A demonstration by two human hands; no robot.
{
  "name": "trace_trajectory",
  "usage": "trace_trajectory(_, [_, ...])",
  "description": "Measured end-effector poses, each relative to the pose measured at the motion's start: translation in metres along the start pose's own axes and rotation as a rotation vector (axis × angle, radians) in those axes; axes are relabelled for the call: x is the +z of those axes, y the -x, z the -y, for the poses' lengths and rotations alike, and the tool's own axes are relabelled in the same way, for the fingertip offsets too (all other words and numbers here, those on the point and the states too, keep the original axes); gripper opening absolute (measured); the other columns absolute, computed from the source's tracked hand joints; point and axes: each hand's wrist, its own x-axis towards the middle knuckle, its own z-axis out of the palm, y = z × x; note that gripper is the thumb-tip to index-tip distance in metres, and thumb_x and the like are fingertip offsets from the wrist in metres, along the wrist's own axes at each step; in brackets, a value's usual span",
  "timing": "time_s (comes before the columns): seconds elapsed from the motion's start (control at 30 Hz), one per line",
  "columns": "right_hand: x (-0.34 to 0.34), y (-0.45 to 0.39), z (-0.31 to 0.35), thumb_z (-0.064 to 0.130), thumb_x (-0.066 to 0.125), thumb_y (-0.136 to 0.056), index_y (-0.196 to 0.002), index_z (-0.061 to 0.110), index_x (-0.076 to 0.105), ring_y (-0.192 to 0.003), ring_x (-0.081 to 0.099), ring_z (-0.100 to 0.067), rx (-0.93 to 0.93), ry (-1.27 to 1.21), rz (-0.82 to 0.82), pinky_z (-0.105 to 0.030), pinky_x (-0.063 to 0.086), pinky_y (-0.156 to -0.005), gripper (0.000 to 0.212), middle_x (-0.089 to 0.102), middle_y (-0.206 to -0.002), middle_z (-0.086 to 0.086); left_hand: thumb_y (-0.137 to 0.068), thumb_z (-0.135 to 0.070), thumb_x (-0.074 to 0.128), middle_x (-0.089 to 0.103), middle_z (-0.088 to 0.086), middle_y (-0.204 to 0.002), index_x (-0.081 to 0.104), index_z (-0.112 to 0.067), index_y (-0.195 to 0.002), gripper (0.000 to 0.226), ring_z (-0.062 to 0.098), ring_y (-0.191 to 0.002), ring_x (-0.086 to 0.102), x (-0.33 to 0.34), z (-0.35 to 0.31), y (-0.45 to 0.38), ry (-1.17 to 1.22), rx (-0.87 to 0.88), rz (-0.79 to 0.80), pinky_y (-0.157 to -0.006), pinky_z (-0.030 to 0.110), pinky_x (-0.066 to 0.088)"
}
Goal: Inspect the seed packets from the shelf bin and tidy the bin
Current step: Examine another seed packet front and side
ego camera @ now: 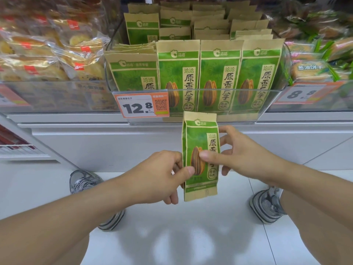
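I hold one green and tan sunflower seed packet point(198, 138) upright below the shelf, its front facing me. My left hand point(160, 176) pinches its lower left edge with thumb on the front. My right hand point(242, 155) grips its right side, thumb pressed across the seed picture. Above stands the clear plastic shelf bin point(271, 98), filled with several matching packets point(219, 73) in upright rows. The front-left packets point(131, 71) sit lower and lean back.
Bagged pastries point(57, 54) fill the bin to the left and wrapped biscuits point(313, 69) the bin to the right. An orange price tag point(141, 106) reading 12.8 hangs on the bin front. White shelf base and floor tiles lie below, with my shoes point(86, 182) on them.
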Motion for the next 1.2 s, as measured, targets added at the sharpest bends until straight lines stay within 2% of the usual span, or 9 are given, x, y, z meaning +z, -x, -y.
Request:
trace_trajectory(0.1, [-0.009,-0.005,-0.001,0.05,0.068,-0.076,-0.116,0.013,0.062,-0.077,0.072,-0.02,-0.036,-0.064,0.008,-0.038,0.057,-0.064,0.054,0.073,-0.102,-0.014,-0.099,-0.035,0.058,0.074,0.009,-0.089,0.061,-0.009,-0.095,0.027,0.027,-0.078,0.074,-0.004,0.0,-0.002,0.101,0.012,-0.081,-0.072,0.05,0.062])
trace_trajectory(0.3, [-0.005,-0.002,0.003,0.048,0.073,-0.071,-0.102,0.001,0.06,-0.069,0.074,-0.025,-0.122,-0.07,0.051,-0.038,0.056,-0.062,0.058,0.073,-0.093,-0.018,-0.099,-0.022,0.06,0.076,0.002,-0.094,0.058,-0.014,-0.11,0.014,0.026,-0.092,0.073,-0.006,-0.011,-0.007,0.416,0.054,-0.424,-0.084,0.047,0.06])
trace_trajectory(0.43, [0.002,-0.001,0.004,0.04,0.079,-0.066,-0.092,-0.005,0.054,-0.062,0.074,-0.031,-0.145,-0.157,0.045,-0.036,0.052,-0.054,0.058,0.072,-0.081,-0.02,-0.098,-0.02,0.061,0.064,-0.002,-0.106,0.043,-0.023,-0.129,0.036,0.021,-0.09,0.072,-0.004,-0.013,-0.004,0.364,0.097,-0.536,-0.083,0.051,0.059])
trace_trajectory(0.6, [0.006,0.002,0.009,0.036,0.078,-0.066,-0.082,0.005,0.055,-0.055,0.069,-0.025,-0.171,-0.246,0.045,-0.033,0.055,-0.052,0.042,0.067,-0.073,-0.01,-0.1,-0.027,0.056,0.062,-0.012,-0.11,0.037,-0.037,-0.139,0.044,0.009,-0.09,0.071,0.008,-0.021,0.002,0.375,0.147,-0.417,-0.076,0.026,0.059])
trace_trajectory(0.77, [0.008,0.007,0.011,0.041,0.066,-0.082,-0.086,0.004,0.057,-0.064,0.068,-0.025,-0.216,-0.281,0.101,-0.046,0.06,-0.061,0.038,0.07,-0.078,-0.007,-0.102,-0.046,0.049,0.072,-0.024,-0.095,0.039,-0.042,-0.135,0.035,-0.001,-0.095,0.069,0.021,-0.024,0.004,0.553,0.09,-0.272,-0.095,0.037,0.055])
trace_trajectory(0.87, [0.007,0.009,0.011,0.04,0.061,-0.098,-0.09,0.007,0.056,-0.068,0.068,-0.027,-0.219,-0.288,0.152,-0.048,0.06,-0.063,0.035,0.071,-0.08,-0.01,-0.086,-0.063,0.052,0.073,-0.016,-0.093,0.041,-0.038,-0.142,0.062,0.006,-0.096,0.069,0.024,-0.023,0.003,0.6,0.114,-0.197,-0.099,0.044,0.054])
trace_trajectory(0.93, [0.008,0.01,0.009,0.035,0.056,-0.095,-0.091,0.007,0.056,-0.069,0.068,-0.027,-0.222,-0.307,0.189,-0.046,0.059,-0.063,0.028,0.07,-0.08,-0.01,-0.077,-0.071,0.054,0.072,-0.015,-0.092,0.041,-0.04,-0.14,0.072,0.007,-0.095,0.069,0.026,-0.022,0.004,0.579,0.134,-0.167,-0.095,0.039,0.055])
trace_trajectory(1.03, [0.008,0.01,0.008,0.029,0.056,-0.094,-0.095,0.0,0.054,-0.069,0.068,-0.028,-0.208,-0.351,0.24,-0.044,0.059,-0.065,0.03,0.07,-0.081,-0.012,-0.083,-0.068,0.044,0.07,-0.016,-0.09,0.044,-0.042,-0.134,0.057,0.002,-0.091,0.067,0.031,-0.022,0.006,0.493,0.178,-0.164,-0.089,0.027,0.052])
trace_trajectory(1.2, [0.01,0.012,0.013,0.024,0.059,-0.092,-0.088,0.001,0.057,-0.064,0.065,-0.031,-0.184,-0.429,0.256,-0.039,0.056,-0.063,0.023,0.067,-0.079,-0.017,-0.089,-0.063,0.031,0.064,-0.002,-0.071,0.054,-0.029,-0.098,0.043,0.013,-0.075,0.064,0.037,-0.023,0.004,0.626,0.164,-0.126,-0.086,0.043,0.056])
